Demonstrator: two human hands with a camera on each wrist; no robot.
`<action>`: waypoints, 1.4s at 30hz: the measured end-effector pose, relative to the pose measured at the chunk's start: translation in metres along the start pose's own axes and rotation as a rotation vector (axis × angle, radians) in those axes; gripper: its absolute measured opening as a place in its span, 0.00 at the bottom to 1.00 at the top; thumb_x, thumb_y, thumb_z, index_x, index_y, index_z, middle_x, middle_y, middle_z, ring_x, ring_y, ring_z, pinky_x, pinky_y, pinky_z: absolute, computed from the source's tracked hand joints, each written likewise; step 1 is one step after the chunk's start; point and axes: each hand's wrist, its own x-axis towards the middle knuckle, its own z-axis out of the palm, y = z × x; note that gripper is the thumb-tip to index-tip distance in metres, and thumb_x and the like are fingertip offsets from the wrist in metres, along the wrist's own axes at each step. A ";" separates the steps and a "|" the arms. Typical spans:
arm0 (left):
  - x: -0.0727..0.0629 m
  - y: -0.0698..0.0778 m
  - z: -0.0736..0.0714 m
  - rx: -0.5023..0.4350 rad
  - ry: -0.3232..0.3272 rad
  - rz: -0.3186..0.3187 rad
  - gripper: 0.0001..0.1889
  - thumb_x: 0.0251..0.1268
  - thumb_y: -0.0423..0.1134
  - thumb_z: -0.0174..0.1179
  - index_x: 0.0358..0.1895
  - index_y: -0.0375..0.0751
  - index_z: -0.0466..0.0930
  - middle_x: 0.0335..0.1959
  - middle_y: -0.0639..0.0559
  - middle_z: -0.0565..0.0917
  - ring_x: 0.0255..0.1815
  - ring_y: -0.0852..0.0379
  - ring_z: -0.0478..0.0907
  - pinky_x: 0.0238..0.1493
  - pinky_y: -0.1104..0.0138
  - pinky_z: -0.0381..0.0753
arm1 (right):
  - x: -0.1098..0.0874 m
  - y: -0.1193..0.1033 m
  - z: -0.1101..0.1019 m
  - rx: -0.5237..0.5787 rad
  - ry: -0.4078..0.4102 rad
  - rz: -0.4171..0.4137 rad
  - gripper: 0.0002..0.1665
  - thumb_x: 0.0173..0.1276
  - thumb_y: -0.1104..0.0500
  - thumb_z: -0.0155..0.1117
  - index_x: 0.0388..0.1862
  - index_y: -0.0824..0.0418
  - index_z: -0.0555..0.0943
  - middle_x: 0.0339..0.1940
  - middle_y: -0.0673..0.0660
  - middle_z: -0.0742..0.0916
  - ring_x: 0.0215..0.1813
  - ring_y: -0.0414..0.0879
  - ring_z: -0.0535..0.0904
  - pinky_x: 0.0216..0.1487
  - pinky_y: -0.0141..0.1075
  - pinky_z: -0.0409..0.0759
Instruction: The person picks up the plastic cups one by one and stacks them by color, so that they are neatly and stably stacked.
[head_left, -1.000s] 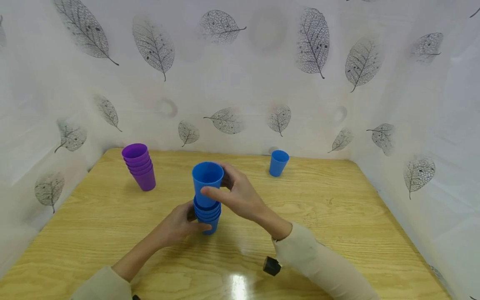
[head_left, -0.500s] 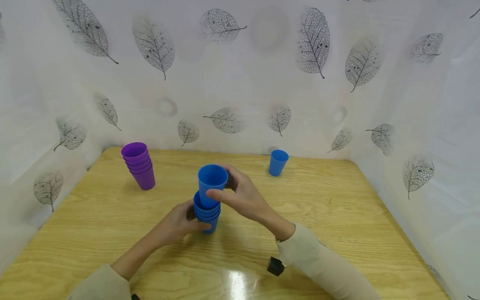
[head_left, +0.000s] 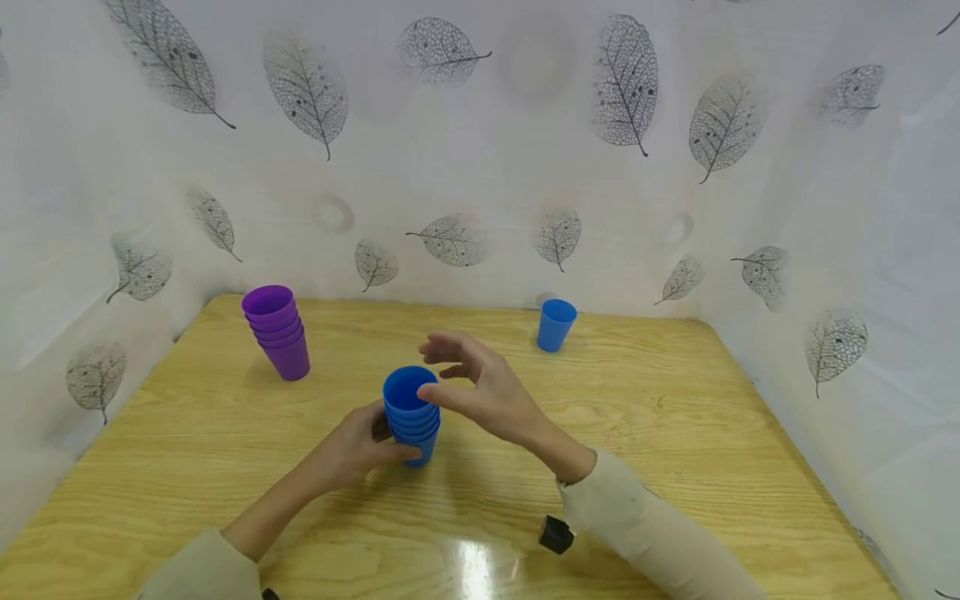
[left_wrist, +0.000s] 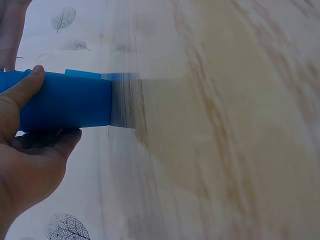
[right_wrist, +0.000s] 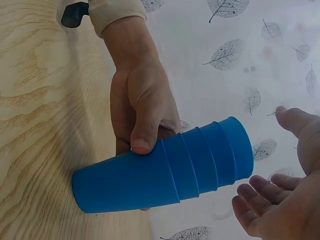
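My left hand point(head_left: 358, 448) grips a stack of several nested blue cups point(head_left: 414, 442) low on its side, thumb across the front. In the left wrist view the thumb and fingers of that left hand point(left_wrist: 32, 165) lie around the lowest cup point(left_wrist: 70, 102). My right hand point(head_left: 483, 387) is apart from the stack, just above and to the right of the top rim, its fingers loosely bent around nothing. The right wrist view has the right hand point(right_wrist: 285, 200) beside the rim of the top cup point(right_wrist: 234, 147), with a gap between its thumb and fingers.
A stack of several purple cups point(head_left: 283, 337) stands at the back left of the wooden table point(head_left: 600, 400). One blue cup point(head_left: 556, 325) stands alone near the back edge, right of centre. A white leaf-print sheet point(head_left: 495, 150) encloses the back and sides.
The blue cup in my right hand has gone down into the stack, and the right hand has let go of it. My left hand keeps its grip in place.
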 end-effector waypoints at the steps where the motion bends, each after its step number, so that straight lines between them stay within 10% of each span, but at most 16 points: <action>1: 0.000 0.000 0.000 0.001 0.003 -0.001 0.38 0.67 0.37 0.71 0.74 0.26 0.62 0.67 0.31 0.76 0.70 0.32 0.72 0.71 0.40 0.71 | -0.001 0.000 -0.001 0.001 0.002 -0.004 0.36 0.71 0.58 0.71 0.74 0.68 0.69 0.66 0.62 0.81 0.67 0.54 0.78 0.65 0.45 0.82; 42: 0.000 -0.003 0.001 0.008 -0.001 0.030 0.37 0.66 0.36 0.72 0.72 0.24 0.65 0.65 0.30 0.78 0.68 0.31 0.73 0.70 0.41 0.73 | -0.059 0.053 -0.077 -0.068 0.293 0.222 0.30 0.75 0.58 0.68 0.73 0.62 0.73 0.63 0.60 0.83 0.66 0.59 0.78 0.61 0.31 0.81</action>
